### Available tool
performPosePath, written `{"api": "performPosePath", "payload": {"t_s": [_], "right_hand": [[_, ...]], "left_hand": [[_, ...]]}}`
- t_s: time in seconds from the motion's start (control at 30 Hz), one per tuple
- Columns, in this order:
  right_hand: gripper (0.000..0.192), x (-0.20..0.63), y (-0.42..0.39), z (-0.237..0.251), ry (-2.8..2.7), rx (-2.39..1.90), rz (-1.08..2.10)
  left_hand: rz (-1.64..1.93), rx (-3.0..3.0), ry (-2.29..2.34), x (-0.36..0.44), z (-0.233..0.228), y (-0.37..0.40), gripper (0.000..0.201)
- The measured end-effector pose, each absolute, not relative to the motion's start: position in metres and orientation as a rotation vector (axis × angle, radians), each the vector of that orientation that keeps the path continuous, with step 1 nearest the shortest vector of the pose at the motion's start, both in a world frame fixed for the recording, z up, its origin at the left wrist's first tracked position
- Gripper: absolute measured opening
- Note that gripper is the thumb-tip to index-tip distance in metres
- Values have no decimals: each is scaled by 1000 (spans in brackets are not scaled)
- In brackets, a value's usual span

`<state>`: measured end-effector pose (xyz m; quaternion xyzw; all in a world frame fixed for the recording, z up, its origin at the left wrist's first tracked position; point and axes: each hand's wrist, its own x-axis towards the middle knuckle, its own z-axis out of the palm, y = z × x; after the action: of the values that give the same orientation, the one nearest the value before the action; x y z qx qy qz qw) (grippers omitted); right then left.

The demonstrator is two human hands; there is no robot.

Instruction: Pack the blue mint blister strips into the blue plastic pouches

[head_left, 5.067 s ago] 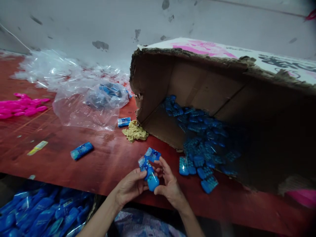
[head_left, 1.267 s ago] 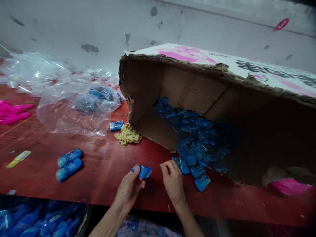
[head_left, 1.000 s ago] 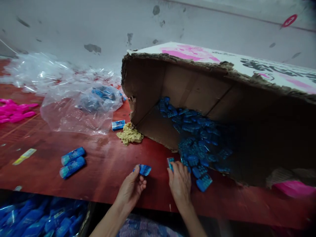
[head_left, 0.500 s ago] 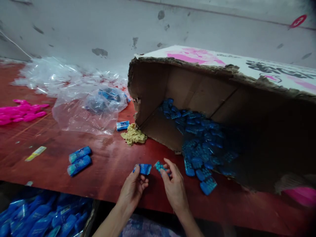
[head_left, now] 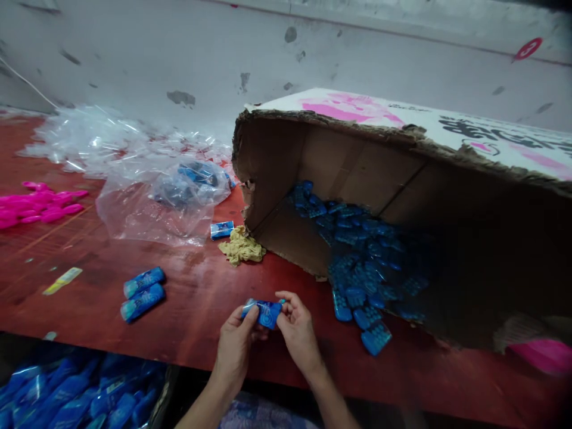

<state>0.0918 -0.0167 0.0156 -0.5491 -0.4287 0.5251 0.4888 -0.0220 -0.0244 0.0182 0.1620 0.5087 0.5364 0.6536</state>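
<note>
My left hand pinches a blue printed wrapper sleeve above the front of the red table. At the sleeve's right end, my right hand closes its fingertips on a small clear pack of teal balls. Only a bit of teal shows; the rest of the pack is hidden by the sleeve and fingers. Two filled blue sleeves lie side by side to the left. Many similar blue packs are heaped inside a cardboard box lying on its side, a few spilling past its edge.
A yellow cloth and a flat blue wrapper stack lie by the box corner. Clear plastic bags, pink plastic pieces and a yellow-and-white strip are on the left. Below the table edge sits a carton of blue items.
My right hand has moved left to meet the sleeve. The pack of teal balls, apart from the sleeve before, is now mostly out of sight at its right end.
</note>
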Motion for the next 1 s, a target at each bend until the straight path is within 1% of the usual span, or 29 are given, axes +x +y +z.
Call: {"api": "performPosePath", "payload": {"t_s": [0.07, 0.2, 0.37, 0.53, 0.67, 0.8, 1.0], "right_hand": [[27, 92, -17, 18, -1078, -1318, 1283], [29, 92, -18, 21, -1019, -1193, 1486], [33, 96, -18, 22, -1077, -1284, 1339], [34, 99, -19, 23, -1025, -1236, 1438], [37, 99, -19, 22, -1090, -1311, 1362], [35, 100, -21, 23, -1075, -1302, 1377], [50, 101, -22, 28, -1081, -1238, 1540]], "left_hand": [[1169, 284, 1100, -20, 20, -24, 27], [1141, 244, 1092, -16, 22, -24, 30], [1016, 230, 1003, -18, 25, -25, 30], [972, 188, 1006, -19, 21, -27, 26], [989, 179, 1038, -17, 18, -28, 30], [1006, 157, 1064, -14, 18, -29, 32], [1057, 237, 1066, -12, 19, -32, 30]]}}
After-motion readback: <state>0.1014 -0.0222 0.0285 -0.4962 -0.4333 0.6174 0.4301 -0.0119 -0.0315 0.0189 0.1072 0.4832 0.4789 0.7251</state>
